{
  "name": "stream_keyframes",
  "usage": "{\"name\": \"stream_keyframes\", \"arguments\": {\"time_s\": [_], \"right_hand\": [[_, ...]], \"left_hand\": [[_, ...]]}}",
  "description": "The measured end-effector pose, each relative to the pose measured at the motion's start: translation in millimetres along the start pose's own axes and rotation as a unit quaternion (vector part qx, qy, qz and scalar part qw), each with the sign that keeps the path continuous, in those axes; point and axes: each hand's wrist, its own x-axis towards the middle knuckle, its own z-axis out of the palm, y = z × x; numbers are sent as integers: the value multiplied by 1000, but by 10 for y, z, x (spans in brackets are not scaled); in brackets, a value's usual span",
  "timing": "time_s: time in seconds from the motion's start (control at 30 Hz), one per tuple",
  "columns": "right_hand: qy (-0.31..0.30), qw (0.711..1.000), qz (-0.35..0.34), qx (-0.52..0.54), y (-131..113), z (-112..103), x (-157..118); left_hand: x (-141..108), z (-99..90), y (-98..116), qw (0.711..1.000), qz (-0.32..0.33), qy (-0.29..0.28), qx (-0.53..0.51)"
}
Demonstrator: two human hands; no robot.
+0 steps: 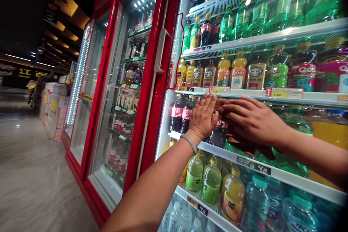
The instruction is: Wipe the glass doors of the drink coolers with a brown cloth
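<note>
My left hand (203, 114), a grey bangle (189, 144) on its wrist, lies with fingers stretched out and close together at the glass door of a red drinks cooler. To its right, my right hand (251, 119) reaches in from the side with its fingers extended to the left, their tips near my left hand. A brownish shape under it looks like its reflection in the glass. No object shows in either hand. Behind them stand dark cola bottles (176, 113), below a shelf edge with price tags (284, 93).
Several shelves hold green soda bottles (227, 24), Qoo juice bottles (238, 70), yellow-green juice bottles (211, 183) and clear bottles (257, 203). A white door handle (162, 50) sits on the red frame. More coolers (125, 79), stacked boxes (54, 105) and a shiny floor (35, 174) are on the left.
</note>
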Motion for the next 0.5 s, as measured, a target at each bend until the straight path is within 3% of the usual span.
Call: {"name": "stream_keyframes", "arguments": {"time_s": [0.13, 0.23, 0.33, 0.4, 0.5], "right_hand": [[40, 994, 94, -36, 137, 90, 355], [51, 995, 77, -23, -52, 242, 574], [32, 999, 7, 6, -191, 264, 508], [12, 1000, -16, 22, -146, 209, 408], [3, 999, 31, 24, 11, 165, 418]], "left_hand": [[1, 36, -30, 997, -64, 40, -29], [-4, 53, -74, 995, -79, 53, -40], [-12, 44, -84, 995, -76, 47, -41], [-10, 33, -75, 996, -66, 42, -44], [2, 30, -66, 996, -64, 39, -56]]}}
